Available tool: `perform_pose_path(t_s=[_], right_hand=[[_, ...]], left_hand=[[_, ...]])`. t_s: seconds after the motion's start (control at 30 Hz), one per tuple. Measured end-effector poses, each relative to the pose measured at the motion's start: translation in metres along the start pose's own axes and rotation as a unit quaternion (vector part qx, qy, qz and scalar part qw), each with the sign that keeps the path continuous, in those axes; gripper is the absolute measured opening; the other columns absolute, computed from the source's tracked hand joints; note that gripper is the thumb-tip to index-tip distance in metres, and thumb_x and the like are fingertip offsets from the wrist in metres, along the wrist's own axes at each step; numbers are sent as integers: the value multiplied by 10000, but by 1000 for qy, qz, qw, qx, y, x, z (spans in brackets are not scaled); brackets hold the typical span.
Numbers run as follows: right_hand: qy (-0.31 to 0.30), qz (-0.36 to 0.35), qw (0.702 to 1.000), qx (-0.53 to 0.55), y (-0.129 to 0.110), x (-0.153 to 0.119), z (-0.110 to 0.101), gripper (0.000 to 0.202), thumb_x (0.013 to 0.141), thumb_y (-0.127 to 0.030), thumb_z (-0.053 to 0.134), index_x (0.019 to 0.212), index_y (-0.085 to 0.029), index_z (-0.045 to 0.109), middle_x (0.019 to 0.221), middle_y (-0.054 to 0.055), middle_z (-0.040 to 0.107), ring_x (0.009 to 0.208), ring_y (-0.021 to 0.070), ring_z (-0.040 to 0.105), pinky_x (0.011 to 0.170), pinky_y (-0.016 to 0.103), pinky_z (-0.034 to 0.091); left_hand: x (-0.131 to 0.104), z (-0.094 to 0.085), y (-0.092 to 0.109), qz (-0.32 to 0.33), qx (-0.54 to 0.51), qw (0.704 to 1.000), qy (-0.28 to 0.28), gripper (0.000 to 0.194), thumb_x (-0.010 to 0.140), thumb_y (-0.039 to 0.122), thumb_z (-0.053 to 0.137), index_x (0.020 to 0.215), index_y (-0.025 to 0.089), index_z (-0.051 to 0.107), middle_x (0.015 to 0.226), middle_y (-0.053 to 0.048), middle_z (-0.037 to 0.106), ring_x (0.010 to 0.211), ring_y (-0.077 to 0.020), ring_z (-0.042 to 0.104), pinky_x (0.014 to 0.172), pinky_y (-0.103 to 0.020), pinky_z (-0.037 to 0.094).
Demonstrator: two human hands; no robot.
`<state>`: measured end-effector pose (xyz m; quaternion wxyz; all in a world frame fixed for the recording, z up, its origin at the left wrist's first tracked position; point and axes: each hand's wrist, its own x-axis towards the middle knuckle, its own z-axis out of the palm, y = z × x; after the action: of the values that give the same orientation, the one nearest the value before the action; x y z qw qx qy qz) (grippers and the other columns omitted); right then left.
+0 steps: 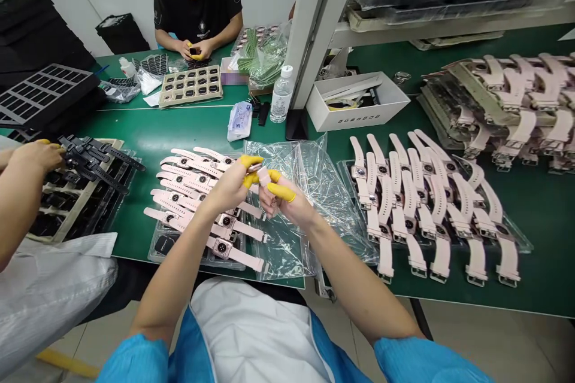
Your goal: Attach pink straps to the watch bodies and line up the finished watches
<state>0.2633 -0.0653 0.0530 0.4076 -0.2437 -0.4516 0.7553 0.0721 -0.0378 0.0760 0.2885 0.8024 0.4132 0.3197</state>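
A: What sort of place is this?
B: Assembly workshop. Green bench (188,125), rows of pink watches (417,197), stacked black trays (40,96), co-workers (197,6) seated at the same line.

Bare green worktop (179,131) is left open just beyond the hands, between the pink watches (202,203) on the near left and the tray of black watch faces (191,85) farther back. The near centre is covered by loose clear plastic bags (309,191). The right is blocked by rows of pink strapped watches (426,203), a white box (354,102) and a white post (309,30). A water bottle (282,94) stands beside the post. The far left is occupied by another person's arm (22,185) over black straps (96,158).
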Motion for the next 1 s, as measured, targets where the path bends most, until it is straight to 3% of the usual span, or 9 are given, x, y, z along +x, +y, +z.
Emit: perform_pose_path(t_s=[0.1, 0.2, 0.4, 0.53, 0.77, 1.0], right_hand=[[13, 0, 1000, -1, 5, 3, 0, 426, 908, -625, 694, 969, -251, 498, 554, -102, 484, 426, 116, 434, 438, 261, 414], [14, 6, 1000, -16, 7, 5, -2, 420, 915, -614, 712, 909, -244, 511, 469, -123, 418, 388, 107, 388, 434, 252, 394], [40, 15, 998, 50, 8, 5, 2, 371, 899, -523, 747, 816, -227, 540, 422, -115, 394, 366, 99, 352, 410, 243, 356], [49, 11, 994, 98, 9, 6, 4, 336, 896, -506, 740, 814, -222, 581, 410, -108, 379, 365, 102, 317, 391, 238, 338], [75, 8, 989, 129, 12, 7, 1, 345, 894, -478, 740, 729, -211, 596, 393, -108, 300, 363, 86, 242, 367, 217, 313], [88, 15, 991, 103, 13, 7, 2, 402, 868, -524, 765, 719, -212, 560, 399, -114, 316, 353, 78, 267, 357, 204, 310]], left_hand=[[0, 10, -14, 56, -3, 998, 5, 480, 954, 79, 435, 1398, 196, 573, 1337, -140, 661, 1262, -235, 639, 1088, -454, 549], [-8, 10, -15, 72, 4, 997, -3, 572, 913, 36, 422, 1435, 216, 573, 1349, -129, 662, 1284, -233, 627, 1089, -456, 546], [-10, 10, -11, 81, 34, 996, -2, 516, 946, 61, 424, 1423, 192, 569, 1346, -140, 651, 1275, -239, 623, 1090, -443, 539], [-11, 13, -9, 67, 55, 996, 6, 506, 958, 84, 426, 1444, 170, 539, 1344, -154, 614, 1245, -253, 615, 1094, -449, 528], [-13, 8, 0, 21, 22, 999, -31, 448, 1082, 307, 369, 1465, 141, 533, 1280, -146, 592, 1168, -248, 618, 1076, -438, 536], [-11, 9, -3, 19, 90, 995, -45, 353, 1024, 271, 484, 1323, 160, 637, 1141, -128, 626, 1086, -257, 620, 999, -426, 561]])
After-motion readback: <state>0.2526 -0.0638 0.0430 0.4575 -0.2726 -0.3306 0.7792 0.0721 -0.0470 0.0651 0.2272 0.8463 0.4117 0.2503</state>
